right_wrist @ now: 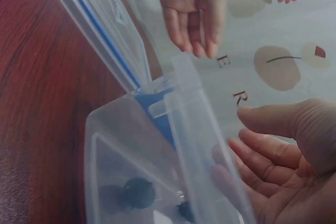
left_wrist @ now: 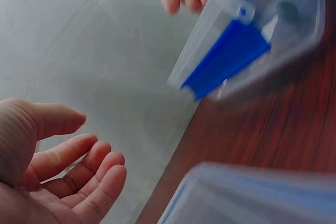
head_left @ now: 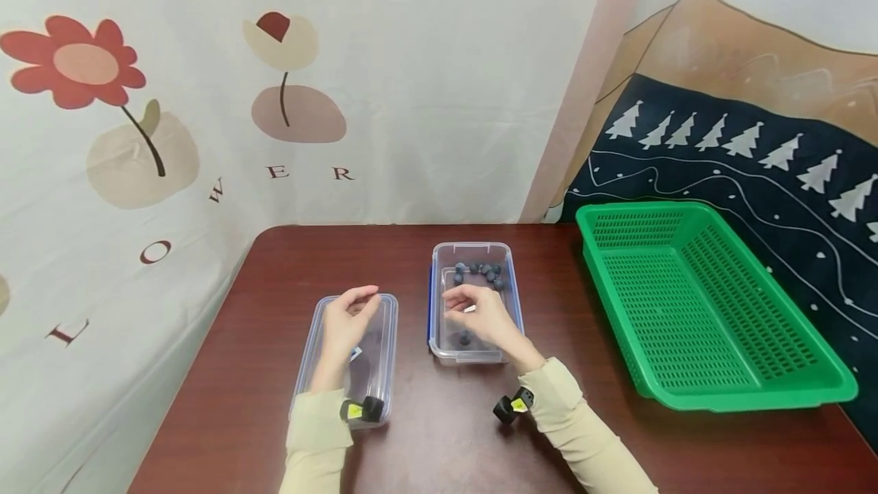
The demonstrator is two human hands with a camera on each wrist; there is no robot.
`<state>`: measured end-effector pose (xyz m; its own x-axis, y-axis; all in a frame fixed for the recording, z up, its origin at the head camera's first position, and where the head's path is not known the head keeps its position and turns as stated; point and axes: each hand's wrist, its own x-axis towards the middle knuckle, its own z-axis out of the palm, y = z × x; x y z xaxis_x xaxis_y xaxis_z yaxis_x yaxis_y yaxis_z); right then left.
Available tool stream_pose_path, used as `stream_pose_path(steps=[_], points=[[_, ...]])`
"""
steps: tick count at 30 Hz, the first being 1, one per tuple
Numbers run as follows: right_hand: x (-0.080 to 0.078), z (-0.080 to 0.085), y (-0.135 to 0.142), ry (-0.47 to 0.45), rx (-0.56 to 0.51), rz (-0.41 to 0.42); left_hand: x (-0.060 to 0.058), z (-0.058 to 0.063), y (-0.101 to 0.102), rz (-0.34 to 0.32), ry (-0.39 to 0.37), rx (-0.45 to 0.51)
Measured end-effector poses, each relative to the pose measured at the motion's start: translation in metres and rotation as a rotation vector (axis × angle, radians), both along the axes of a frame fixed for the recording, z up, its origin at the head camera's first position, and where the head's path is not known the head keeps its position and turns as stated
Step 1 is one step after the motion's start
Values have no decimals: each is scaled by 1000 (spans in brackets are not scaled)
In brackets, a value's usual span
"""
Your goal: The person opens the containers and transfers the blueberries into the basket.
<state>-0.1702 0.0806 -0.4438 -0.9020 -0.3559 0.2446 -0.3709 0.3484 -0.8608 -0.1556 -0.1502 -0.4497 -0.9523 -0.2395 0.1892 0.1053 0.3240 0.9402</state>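
A clear plastic box [head_left: 480, 357] with blue clips stands at the table's middle. Several blueberries [head_left: 488, 271] lie inside it, mostly at the far end; two dark ones [right_wrist: 138, 192] show in the right wrist view. Over the box hovers my right hand [head_left: 483, 315], fingers loosely bent and nothing between them. To the left lies a clear lid [head_left: 384, 349] with a blue seal strip. My left hand [head_left: 343, 326] is raised above that lid, thumb and fingers apart and holding nothing, as the left wrist view also shows.
A large green perforated basket [head_left: 713, 326] sits on the right side of the brown table [head_left: 439, 433]. Behind the table hangs a pale flower-printed cloth [head_left: 425, 97]. A dark cloth with white trees [head_left: 727, 151] is at the right.
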Motion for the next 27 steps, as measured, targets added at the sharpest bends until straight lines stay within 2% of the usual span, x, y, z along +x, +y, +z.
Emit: stream_pose_path(steps=[3, 8, 17, 22, 24, 27], points=[[1, -3, 1, -52, 8, -17, -5, -2, 15, -38, 9, 84], [0, -8, 2, -133, 74, -59, -12, -6, 35, -87, 7, 159], [-3, -13, 3, -221, 165, -71, -18, -12, 54, -166, -35, 217], [-3, -18, 2, -234, 208, -85, -8, 6, 61, -187, -78, 222], [-3, -18, 1, -245, 228, -90, -9, 4, 63, -187, -92, 220], [-4, -19, 0, -264, 255, -83, -14, -9, 64, -188, -90, 223]])
